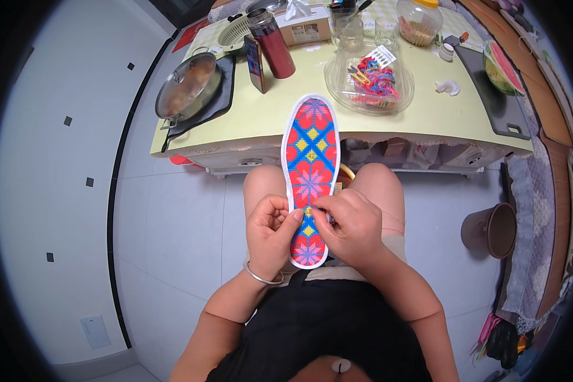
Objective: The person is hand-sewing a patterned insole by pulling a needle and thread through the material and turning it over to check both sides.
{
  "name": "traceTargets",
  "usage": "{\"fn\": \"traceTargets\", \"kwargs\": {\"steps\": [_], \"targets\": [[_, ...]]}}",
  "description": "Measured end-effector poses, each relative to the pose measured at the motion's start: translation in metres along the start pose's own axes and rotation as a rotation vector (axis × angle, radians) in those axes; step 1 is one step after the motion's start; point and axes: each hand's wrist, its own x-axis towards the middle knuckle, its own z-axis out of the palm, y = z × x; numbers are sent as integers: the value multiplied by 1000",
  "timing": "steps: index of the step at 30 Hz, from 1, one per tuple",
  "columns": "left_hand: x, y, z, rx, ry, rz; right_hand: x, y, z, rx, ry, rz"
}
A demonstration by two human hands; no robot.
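While left hand (268,234) grips insole (311,181), right hand (355,224) curled — hold unclear, insole edge covered

One insole (311,178), one phone (255,63), one flask (276,51), one lidded pan (188,88).

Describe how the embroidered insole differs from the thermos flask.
The embroidered insole is flat; the thermos flask is cylindrical. The insole has a multicoloured pattern and white border; the flask has a dark-red body. The insole is handheld; the flask stands on the table. Both show red.
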Motion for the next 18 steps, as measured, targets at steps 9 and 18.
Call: {"fn": "traceTargets", "kwargs": {"steps": [9,18], "targets": [[-2,-2,-2,-25,7,-57,1,-3,-5,25,90,203],[-2,5,-2,-7,8,-28,0,-7,-7,-124,-49,-104]]}}
